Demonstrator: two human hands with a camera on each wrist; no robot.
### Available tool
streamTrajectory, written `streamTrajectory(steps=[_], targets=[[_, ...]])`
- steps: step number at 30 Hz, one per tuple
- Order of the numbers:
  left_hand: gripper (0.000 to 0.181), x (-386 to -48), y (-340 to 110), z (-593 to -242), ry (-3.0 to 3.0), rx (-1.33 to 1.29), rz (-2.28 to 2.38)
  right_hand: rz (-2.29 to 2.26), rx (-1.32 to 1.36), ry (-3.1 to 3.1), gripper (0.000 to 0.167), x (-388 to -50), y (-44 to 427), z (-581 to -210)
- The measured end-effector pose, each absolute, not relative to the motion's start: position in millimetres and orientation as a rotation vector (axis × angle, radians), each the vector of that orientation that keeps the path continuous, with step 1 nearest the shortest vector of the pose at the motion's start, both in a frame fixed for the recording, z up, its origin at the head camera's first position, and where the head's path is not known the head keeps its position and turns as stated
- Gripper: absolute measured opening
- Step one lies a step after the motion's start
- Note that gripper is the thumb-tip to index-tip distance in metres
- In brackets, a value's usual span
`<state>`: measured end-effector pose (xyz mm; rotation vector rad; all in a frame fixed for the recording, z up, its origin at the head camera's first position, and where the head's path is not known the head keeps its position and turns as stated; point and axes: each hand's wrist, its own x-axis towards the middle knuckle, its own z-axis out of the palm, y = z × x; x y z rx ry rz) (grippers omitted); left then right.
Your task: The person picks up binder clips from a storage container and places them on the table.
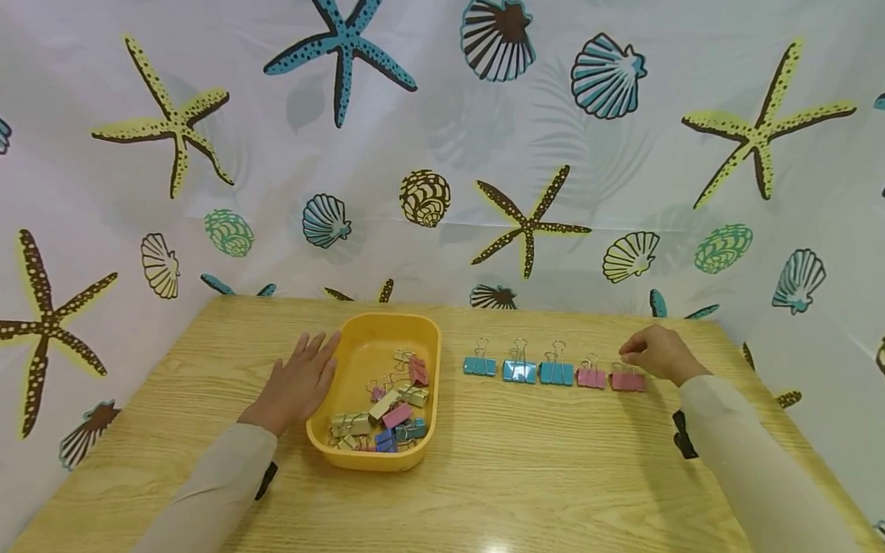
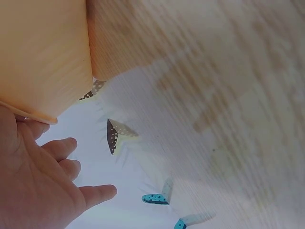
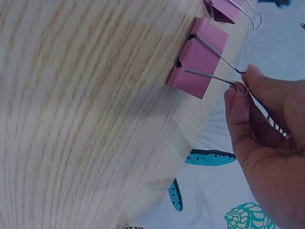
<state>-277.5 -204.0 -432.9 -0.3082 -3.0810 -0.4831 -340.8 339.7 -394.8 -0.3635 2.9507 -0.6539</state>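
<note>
Sleeves (image 1: 769,486) astride roomy tabletop (image 1: 536,490), right fingers (image 3: 239,117) on pink clip (image 3: 200,59), edge (image 1: 546,314) beyond

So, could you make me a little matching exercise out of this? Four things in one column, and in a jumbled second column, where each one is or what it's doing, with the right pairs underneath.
Things
1. left hand
2. right hand
3. tray
4. three blue clips

Places and states
A. holding mixed clips
B. lined up on the table
C. touching the tray's side
D. pinching a pink clip by its handles

Right pairs: 1-C, 2-D, 3-A, 4-B
</note>
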Motion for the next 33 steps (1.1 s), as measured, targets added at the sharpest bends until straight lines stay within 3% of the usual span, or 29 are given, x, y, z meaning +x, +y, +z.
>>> streamTrajectory(steps=[22,33], targets=[[0.055,-278,-204,-434,-3.087,-0.32,-0.488,-0.612,-0.379,2.985,0.027,-338,335,-393],[0.056,-279,-204,-437,-3.095,-0.308,-0.492,-0.672,-0.51,3.106,0.026,-327,286,-357]])
